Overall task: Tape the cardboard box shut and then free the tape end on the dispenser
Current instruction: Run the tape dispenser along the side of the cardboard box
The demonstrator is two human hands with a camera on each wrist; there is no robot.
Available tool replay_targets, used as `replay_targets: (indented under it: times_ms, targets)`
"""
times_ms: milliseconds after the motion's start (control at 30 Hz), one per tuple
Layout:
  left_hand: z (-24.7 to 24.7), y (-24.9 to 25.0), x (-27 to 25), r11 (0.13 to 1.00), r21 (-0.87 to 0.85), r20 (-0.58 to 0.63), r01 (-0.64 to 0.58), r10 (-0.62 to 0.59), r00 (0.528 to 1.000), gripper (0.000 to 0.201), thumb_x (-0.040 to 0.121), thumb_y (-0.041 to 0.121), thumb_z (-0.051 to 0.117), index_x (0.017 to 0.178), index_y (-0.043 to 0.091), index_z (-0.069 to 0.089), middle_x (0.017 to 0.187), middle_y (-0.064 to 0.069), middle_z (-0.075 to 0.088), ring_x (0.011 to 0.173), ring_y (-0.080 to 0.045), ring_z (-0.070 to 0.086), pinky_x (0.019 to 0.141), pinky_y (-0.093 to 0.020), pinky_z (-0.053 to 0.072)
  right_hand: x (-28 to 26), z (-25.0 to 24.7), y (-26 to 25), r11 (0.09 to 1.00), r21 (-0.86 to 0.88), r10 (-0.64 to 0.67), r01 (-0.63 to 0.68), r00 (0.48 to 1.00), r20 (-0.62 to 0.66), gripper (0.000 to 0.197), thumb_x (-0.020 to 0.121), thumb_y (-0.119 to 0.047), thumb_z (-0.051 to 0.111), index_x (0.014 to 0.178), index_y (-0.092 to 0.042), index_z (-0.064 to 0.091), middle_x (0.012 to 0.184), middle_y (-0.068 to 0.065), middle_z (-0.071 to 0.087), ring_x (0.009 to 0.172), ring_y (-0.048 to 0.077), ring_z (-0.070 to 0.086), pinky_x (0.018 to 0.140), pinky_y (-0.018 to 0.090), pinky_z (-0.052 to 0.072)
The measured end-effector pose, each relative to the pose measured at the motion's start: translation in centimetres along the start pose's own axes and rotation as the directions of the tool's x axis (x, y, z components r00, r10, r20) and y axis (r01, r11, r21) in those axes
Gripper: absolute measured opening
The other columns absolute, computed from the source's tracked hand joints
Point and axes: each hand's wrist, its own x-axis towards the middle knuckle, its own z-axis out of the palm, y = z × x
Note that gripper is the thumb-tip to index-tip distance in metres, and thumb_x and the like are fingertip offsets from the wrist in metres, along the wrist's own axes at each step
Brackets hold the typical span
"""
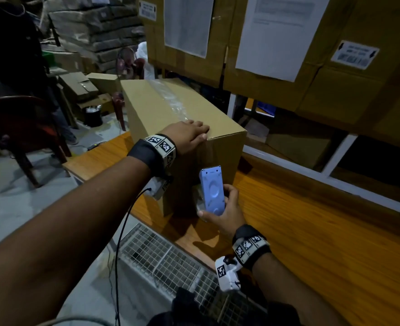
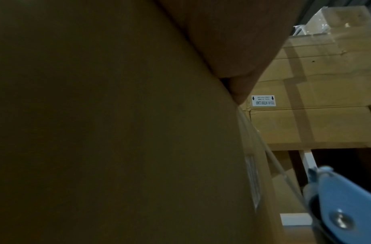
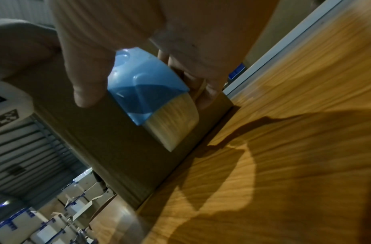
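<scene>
Cardboard is your landmark: the cardboard box (image 1: 182, 114) stands on the wooden table (image 1: 311, 220), with clear tape (image 1: 170, 100) already run along its top seam. In the head view your left hand (image 1: 189, 134) lies flat, fingers straight, on the box's near top edge, pinning the tape where it turns down the near face. Your right hand (image 1: 227, 208) is curled round the blue tape dispenser (image 1: 211, 190), held low against that near face with the toothed cutter pointing up. I judge you are finishing the strip: keep the left palm pressing, hold the tape taut, then twist the cutter into it for a clean tear.

From the left wrist, the box wall (image 2: 117, 132) fills the view; a tight strand of tape (image 2: 278, 163) runs from the box down to the dispenser (image 2: 343, 206). A white label (image 2: 263, 100) on a stacked carton behind the box carries two arrows; its print is too small to read.

From the right wrist, your fingers (image 3: 84, 74) wrap the dispenser (image 3: 146, 79) and its tape roll (image 3: 172, 122), just beside the box's lower face. No brand name is legible anywhere.
</scene>
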Motion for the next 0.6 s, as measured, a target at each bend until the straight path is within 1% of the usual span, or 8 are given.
replay_targets:
  times_ms: [33,100,167,233,333,433,500,600]
  targets:
    - [0.0,0.0,0.0,1.0,-0.001,0.001,0.001,-0.001,1.0,0.051,0.107,0.035,0.028,0.155,0.019,0.032,0.162,-0.007,0.033,0.149,-0.03,0.03,0.117,-0.046,0.033,0.0,0.1,-0.1,1.0,-0.002,-0.008,0.008,1.0,0.002,0.09,0.069,-0.016,0.089,0.128,-0.031,0.023,0.112,-0.013,0.057,0.102,0.008,0.064,0.084,0.034,0.061]
    - [0.0,0.1,-0.1,1.0,0.004,0.0,0.006,-0.006,1.0,0.05,0.107,0.035,0.028,0.155,0.019,0.033,0.161,-0.007,0.034,0.149,-0.03,0.031,0.117,-0.046,0.033,0.1,0.2,-0.1,0.999,-0.009,-0.033,0.033,0.999,-0.003,0.087,0.07,-0.014,0.088,0.126,-0.034,0.025,0.115,-0.008,0.057,0.102,0.01,0.065,0.079,0.03,0.062]
    - [-0.1,0.1,-0.1,1.0,0.011,-0.005,0.006,-0.006,1.0,0.05,0.107,0.035,0.028,0.154,0.018,0.034,0.16,-0.007,0.035,0.147,-0.03,0.033,0.115,-0.046,0.035,-0.1,0.1,-0.3,0.997,-0.02,-0.073,0.073,0.997,-0.023,0.083,0.071,-0.009,0.086,0.126,-0.031,0.027,0.116,-0.006,0.054,0.099,0.009,0.064,0.069,0.022,0.059]
    - [-0.1,0.2,-0.1,1.0,0.017,-0.008,0.008,-0.008,1.0,0.05,0.107,0.035,0.028,0.154,0.019,0.034,0.16,-0.007,0.036,0.147,-0.03,0.034,0.114,-0.046,0.036,-0.6,-0.3,-0.4,0.993,-0.017,-0.115,0.114,0.992,-0.044,0.081,0.071,-0.002,0.084,0.127,-0.026,0.03,0.114,-0.009,0.053,0.095,0.01,0.064,0.064,0.017,0.056]
    - [-0.1,0.2,-0.1,1.0,0.021,-0.002,0.012,-0.012,1.0,0.051,0.107,0.036,0.028,0.155,0.019,0.033,0.161,-0.006,0.035,0.147,-0.029,0.034,0.115,-0.044,0.035,-1.4,-1.1,-0.5,0.986,-0.022,-0.165,0.164,0.985,-0.049,0.086,0.069,0.0,0.084,0.132,-0.023,0.03,0.115,-0.013,0.052,0.093,0.01,0.066,0.064,0.019,0.057]
    - [-0.1,0.1,0.0,0.999,0.025,0.009,0.021,-0.021,1.0,0.051,0.107,0.037,0.027,0.155,0.02,0.032,0.162,-0.005,0.033,0.148,-0.029,0.033,0.116,-0.045,0.033,-2.3,-1.9,-0.8,0.976,-0.043,-0.215,0.212,0.975,-0.059,0.093,0.065,-0.01,0.084,0.139,-0.026,0.03,0.121,-0.016,0.052,0.099,0.001,0.065,0.066,0.026,0.061]
    - [-0.1,0.1,0.1,0.999,0.03,0.017,0.029,-0.03,0.999,0.051,0.107,0.038,0.027,0.156,0.021,0.031,0.163,-0.005,0.031,0.148,-0.029,0.033,0.115,-0.045,0.033,-2.8,-2.3,-1.1,0.968,-0.041,-0.251,0.249,0.965,-0.078,0.094,0.064,-0.014,0.083,0.14,-0.032,0.031,0.127,-0.016,0.051,0.106,-0.003,0.061,0.069,0.024,0.061]
    - [-0.2,0.3,0.1,0.999,0.043,0.029,0.031,-0.033,0.999,0.051,0.108,0.037,0.026,0.156,0.022,0.03,0.163,-0.005,0.031,0.147,-0.029,0.034,0.114,-0.045,0.034,-3.5,-2.5,-1.3,0.96,-0.032,-0.281,0.279,0.955,-0.094,0.095,0.066,-0.012,0.081,0.141,-0.043,0.031,0.133,-0.01,0.054,0.111,0.003,0.061,0.07,0.021,0.059]
